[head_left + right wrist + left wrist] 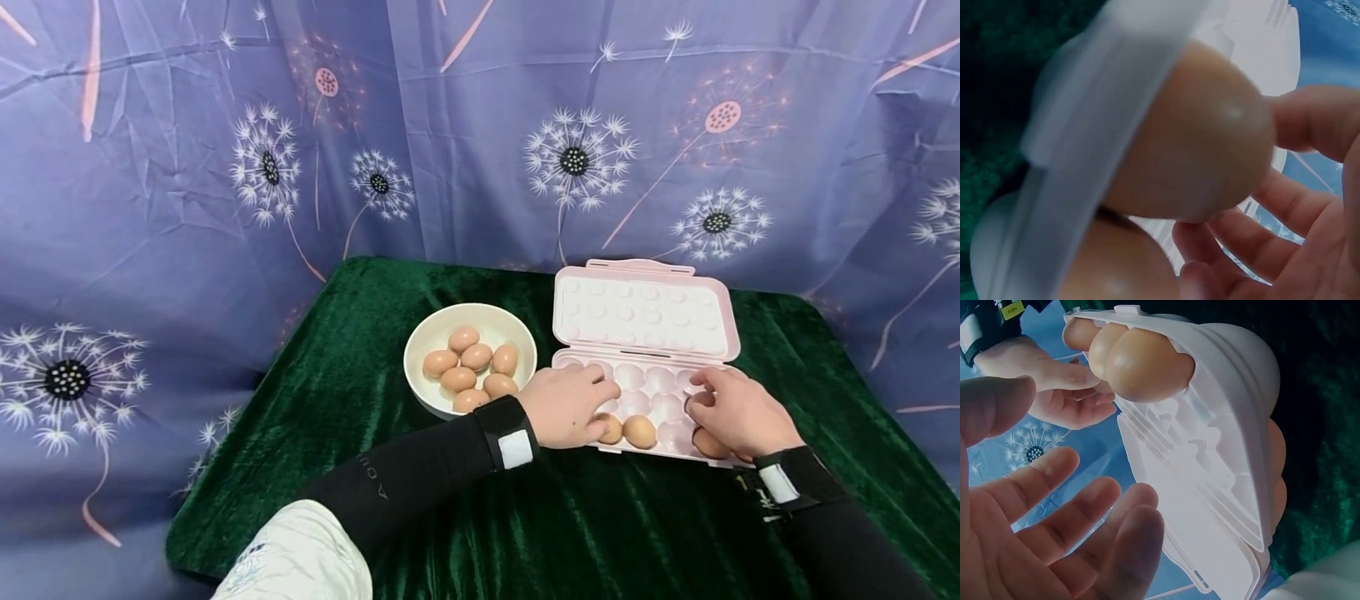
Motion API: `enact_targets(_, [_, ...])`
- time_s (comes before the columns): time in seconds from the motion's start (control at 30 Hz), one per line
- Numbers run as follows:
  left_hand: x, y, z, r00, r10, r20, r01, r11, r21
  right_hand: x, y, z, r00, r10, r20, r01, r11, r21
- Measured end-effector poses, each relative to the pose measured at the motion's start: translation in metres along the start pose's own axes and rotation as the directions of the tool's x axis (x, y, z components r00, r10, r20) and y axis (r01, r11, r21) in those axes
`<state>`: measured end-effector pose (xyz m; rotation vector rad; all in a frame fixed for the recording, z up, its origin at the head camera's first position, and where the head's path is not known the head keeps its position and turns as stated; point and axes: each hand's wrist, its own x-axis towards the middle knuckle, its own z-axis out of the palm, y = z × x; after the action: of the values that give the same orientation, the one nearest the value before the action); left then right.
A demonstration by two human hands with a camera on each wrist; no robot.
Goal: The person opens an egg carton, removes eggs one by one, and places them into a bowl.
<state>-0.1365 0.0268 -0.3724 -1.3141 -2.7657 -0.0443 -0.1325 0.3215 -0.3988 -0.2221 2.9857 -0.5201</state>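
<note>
- Over the left side of the egg tray [663, 408], your left hand [564, 404] is relaxed, fingers spread, holding nothing. Its thumb lies just beside the left-end egg [611, 427]; contact, cannot tell.
- Your right hand [746, 408] arches over the tray's right side, fingers bent. Its wrist view has an egg masking the fingertips: grasping or released, cannot tell.
- Judgement: with any egg in those fingers, pinch lightly at the sides, lower straight into the cup, and feel it seat before letting go.
- Beneath that hand, the right-end egg [708, 443] sits in the front row. Knocking shells together seems the likeliest fault; lift your wrist before drawing back.
- Between your hands, the inner egg [640, 432] has a bare cup to its right. Steady the rim if the tray slides.
- Behind, the lid [648, 321] is folded back; keep knuckles off it.
- Left of the tray, the bowl [429, 335] holds loose eggs [476, 357]; carry your forearm clear of it.
</note>
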Motion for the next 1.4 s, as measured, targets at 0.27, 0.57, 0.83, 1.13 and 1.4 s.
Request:
enact_targets(0.27, [0.001, -0.004, 0.0, 1.0, -0.017, 0.024, 0.017, 1.0, -0.017, 0.005, 0.006, 0.006, 1.0, 0.003, 0.027, -0.002, 0.999, -0.043])
enact_targets(0.57, [0.0, -0.006, 0.001, 1.0, -0.028, 0.015, 0.028, 0.999, -0.022, 0.006, 0.003, 0.008, 0.999, -0.035, 0.014, 0.035, 0.999, -0.005])
enact_targets(0.83, [0.0, -0.006, 0.003, 1.0, -0.02, 0.004, 0.02, 0.999, -0.033, 0.004, 0.006, 0.012, 1.0, -0.011, 0.013, 0.011, 1.0, -0.017])
enact_targets(1.13, [-0.004, -0.004, 0.006, 0.999, -0.036, -0.006, 0.035, 0.999, -0.04, 0.001, 0.008, 0.018, 0.999, -0.038, -0.033, 0.037, 0.999, -0.037])
enact_targets(1.4, [-0.002, -0.008, 0.0, 0.999, -0.034, -0.017, 0.033, 0.999, -0.036, 0.003, 0.005, 0.013, 0.999, -0.019, -0.044, 0.017, 0.999, -0.042])
